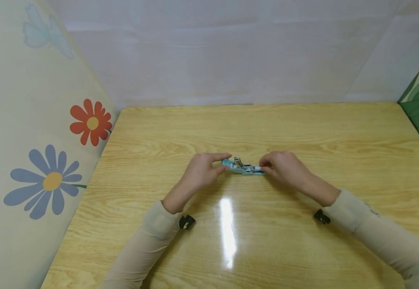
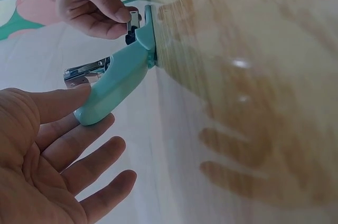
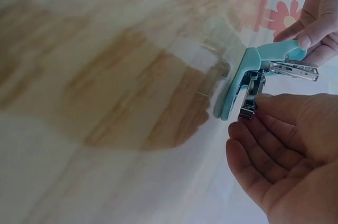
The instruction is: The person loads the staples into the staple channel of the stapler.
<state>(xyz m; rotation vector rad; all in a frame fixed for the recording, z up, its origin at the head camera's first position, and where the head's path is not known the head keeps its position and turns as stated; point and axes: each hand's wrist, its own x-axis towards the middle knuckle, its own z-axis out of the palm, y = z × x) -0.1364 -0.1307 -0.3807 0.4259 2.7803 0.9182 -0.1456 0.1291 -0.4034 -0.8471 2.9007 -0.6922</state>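
Note:
A teal stapler [image 2: 120, 84] is opened out wide over the table, with its metal inner parts exposed. My left hand [image 1: 203, 170] pinches the rounded end of its teal cover between thumb and fingers, the other fingers spread. From the cover, a metal arm [image 3: 293, 70] juts out at an angle. At the opposite end, my right hand [image 1: 287, 166] pinches the tip of the metal staple channel [image 3: 252, 94] between thumb and index finger. The teal base [image 3: 240, 84] lies right along the tabletop beneath that channel.
The glossy wood-grain table [image 1: 267, 241] reflects a bright streak of light. A pale wall [image 1: 231, 60] closes off the back, and a panel with painted flowers [image 1: 52, 181] stands at the left. Dark wrist cameras [image 1: 187, 222] hang under both sleeves.

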